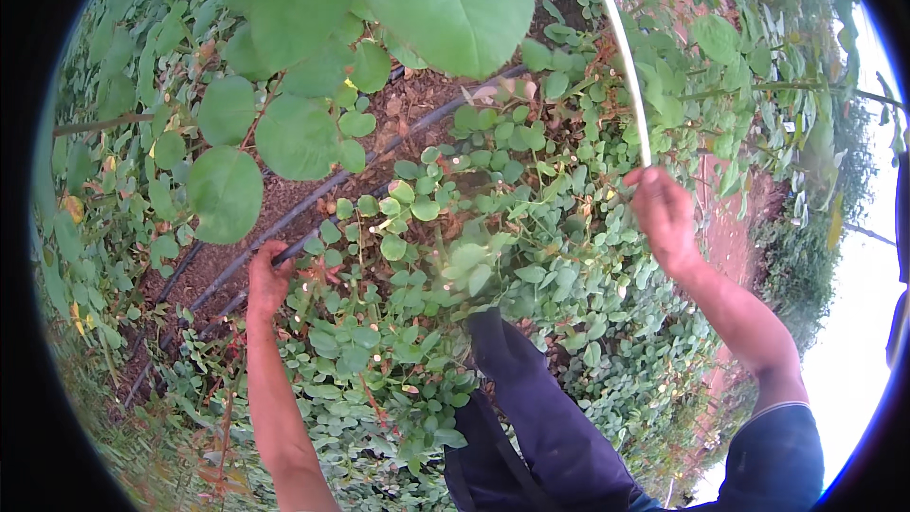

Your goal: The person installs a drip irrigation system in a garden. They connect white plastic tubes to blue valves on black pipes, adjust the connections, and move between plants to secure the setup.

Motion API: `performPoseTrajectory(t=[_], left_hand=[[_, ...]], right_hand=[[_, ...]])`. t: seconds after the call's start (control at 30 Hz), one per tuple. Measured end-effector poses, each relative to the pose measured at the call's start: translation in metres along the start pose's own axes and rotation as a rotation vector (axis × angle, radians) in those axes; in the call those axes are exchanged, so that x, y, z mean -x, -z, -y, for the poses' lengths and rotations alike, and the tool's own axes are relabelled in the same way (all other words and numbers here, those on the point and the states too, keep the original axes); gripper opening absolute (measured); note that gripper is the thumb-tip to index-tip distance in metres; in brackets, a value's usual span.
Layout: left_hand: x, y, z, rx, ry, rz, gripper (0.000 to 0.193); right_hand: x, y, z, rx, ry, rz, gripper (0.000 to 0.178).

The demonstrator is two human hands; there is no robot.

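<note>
Among low leafy plants, my left hand (pixel 268 283) is closed around a black irrigation hose (pixel 308 240) just above the soil. My right hand (pixel 666 216) is raised at the right, with its fingers wrapped round the lower end of a thin white rod or tube (pixel 622 43). The white piece rises from that hand in a slight curve and leaves the view at the top. Whether it is stiff or flexible, I cannot tell.
Large green leaves (pixel 445 0) hang close at the top. More black hoses (pixel 242 261) run slantwise over brown soil (pixel 412 104). Cut stem ends (pixel 376 357) show among the plants. My dark-trousered legs (pixel 550 398) stand in the foliage, and a reddish dirt path (pixel 730 218) lies at the right.
</note>
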State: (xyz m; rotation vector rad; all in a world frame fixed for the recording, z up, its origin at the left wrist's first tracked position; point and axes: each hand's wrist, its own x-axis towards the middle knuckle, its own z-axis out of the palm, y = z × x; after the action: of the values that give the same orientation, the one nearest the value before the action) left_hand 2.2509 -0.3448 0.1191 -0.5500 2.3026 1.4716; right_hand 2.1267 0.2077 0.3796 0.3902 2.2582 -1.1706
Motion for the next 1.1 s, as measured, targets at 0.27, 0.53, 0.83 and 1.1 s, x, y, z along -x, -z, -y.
performPoseTrajectory(t=[0.27,0.53,0.83,1.1], left_hand=[[0.0,0.0,-0.004,0.163,0.109,0.006,0.024],[0.003,-0.004,-0.011,-0.061,0.064,0.025,0.025],[-0.001,-0.026,-0.001,0.195,0.079,0.184,0.016],[-0.022,-0.02,-0.012,0.611,0.574,0.254,0.013]], right_hand=[[0.009,0.001,-0.012,-0.05,-0.361,0.096,0.03],[0.015,0.002,-0.054,-0.069,-0.268,0.095,0.026],[-0.044,-0.034,-0.003,-0.384,-0.009,-0.264,0.032],[-0.092,-0.095,0.013,-0.674,0.338,-0.468,0.035]])
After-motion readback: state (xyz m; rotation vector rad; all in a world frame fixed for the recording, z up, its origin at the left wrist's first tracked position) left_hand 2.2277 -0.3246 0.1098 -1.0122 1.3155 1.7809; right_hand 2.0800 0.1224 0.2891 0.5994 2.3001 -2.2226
